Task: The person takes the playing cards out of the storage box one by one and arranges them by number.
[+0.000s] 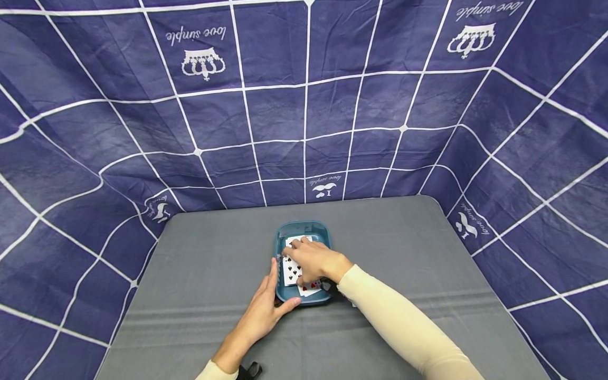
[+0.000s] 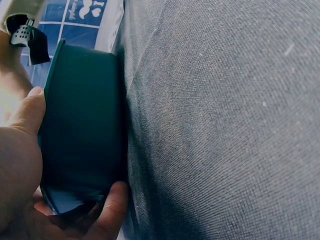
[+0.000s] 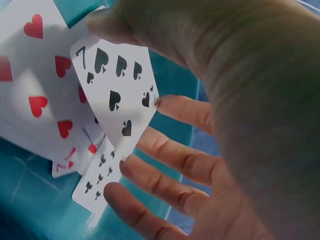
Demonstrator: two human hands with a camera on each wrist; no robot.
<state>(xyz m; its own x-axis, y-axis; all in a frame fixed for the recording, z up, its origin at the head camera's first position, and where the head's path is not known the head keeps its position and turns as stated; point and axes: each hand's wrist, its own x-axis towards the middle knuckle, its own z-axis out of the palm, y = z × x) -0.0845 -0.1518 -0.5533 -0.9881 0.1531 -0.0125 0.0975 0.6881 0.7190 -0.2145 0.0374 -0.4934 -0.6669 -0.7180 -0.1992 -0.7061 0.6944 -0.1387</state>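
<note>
A teal plastic tray (image 1: 304, 302) sits on the grey table with playing cards in it. My left hand (image 1: 266, 309) holds its near-left corner, thumb along the near rim and fingers along the left side. In the left wrist view the tray's outer wall (image 2: 82, 120) stands between that thumb and fingers. My right hand (image 1: 315, 261) reaches inside and pinches a seven of spades (image 3: 117, 82) by opposite edges, with thumb and index finger. Heart cards (image 3: 37, 85) lie overlapping beside it. A smaller-looking black-suit card (image 3: 97, 182) lies beyond the fingertips.
Grey cloth (image 1: 394, 248) covers the table around the tray. Blue sheets with white grid lines (image 1: 332, 105) hang along the back and both sides. A black strap (image 1: 249, 371) shows at my left wrist.
</note>
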